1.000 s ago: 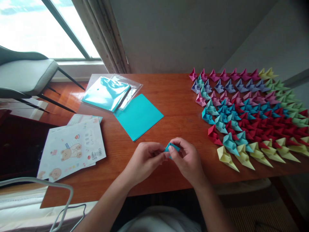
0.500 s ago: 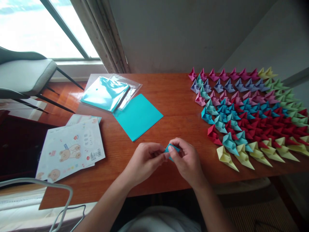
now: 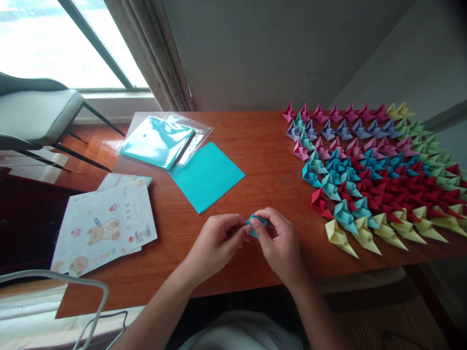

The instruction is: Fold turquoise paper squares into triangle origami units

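Between my two hands, over the front of the wooden table [image 3: 164,262], is a small folded piece of teal paper [image 3: 259,232]. My left hand [image 3: 222,243] pinches its left corner between thumb and fingers. From the other side my right hand [image 3: 279,243] grips it, the thumb pressed on its upper face. Fingers cover much of the paper, so its exact fold is hidden. Just beyond my hands lie flat square sheets of teal paper [image 3: 207,177].
Rows of folded paper figures [image 3: 394,187] in several colours cover the table's right side. At the back left lies a plastic-wrapped pack of teal paper [image 3: 156,142]. Printed bear sheets [image 3: 105,228] lie at the left edge. A chair [image 3: 40,114] stands by the window.
My fingers have shifted slightly on the teal piece, which now appears turned and tilted differently. Both hands still hold it. The whole view has moved a little.
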`<action>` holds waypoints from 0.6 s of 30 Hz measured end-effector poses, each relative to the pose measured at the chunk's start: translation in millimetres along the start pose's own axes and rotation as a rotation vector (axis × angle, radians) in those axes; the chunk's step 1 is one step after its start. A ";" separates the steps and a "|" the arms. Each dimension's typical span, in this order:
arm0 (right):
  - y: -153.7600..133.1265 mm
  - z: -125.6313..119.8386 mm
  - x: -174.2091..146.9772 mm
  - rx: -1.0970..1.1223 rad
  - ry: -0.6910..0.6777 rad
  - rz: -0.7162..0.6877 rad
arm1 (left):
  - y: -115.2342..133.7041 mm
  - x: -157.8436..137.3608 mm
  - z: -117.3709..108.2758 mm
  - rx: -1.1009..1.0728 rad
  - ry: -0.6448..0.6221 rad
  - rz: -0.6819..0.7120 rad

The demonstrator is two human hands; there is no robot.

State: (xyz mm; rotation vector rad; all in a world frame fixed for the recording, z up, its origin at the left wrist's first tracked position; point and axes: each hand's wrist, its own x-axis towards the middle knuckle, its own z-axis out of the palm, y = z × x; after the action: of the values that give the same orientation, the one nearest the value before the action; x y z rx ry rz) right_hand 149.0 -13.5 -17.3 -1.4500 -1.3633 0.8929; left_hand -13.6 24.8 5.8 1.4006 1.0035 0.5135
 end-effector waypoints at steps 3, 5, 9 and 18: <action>2.3 1.5 -1.1 0.057 0.012 0.062 | 0.5 0.5 0.6 -0.057 0.033 -0.003; 2.8 1.6 -1.4 0.068 -0.001 0.079 | 1.5 0.9 1.1 -0.089 0.057 0.001; 1.8 0.6 -0.9 0.023 0.008 0.048 | 3.8 1.5 1.8 -0.107 0.084 -0.015; 4.4 1.2 -2.7 0.040 0.001 0.072 | 0.9 0.4 1.7 -0.174 0.067 0.010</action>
State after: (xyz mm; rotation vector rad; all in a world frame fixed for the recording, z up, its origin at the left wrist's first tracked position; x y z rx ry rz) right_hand 148.9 -15.9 -22.1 -1.4767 -1.2924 0.9604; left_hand -11.8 24.4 6.4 1.2406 0.9815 0.6429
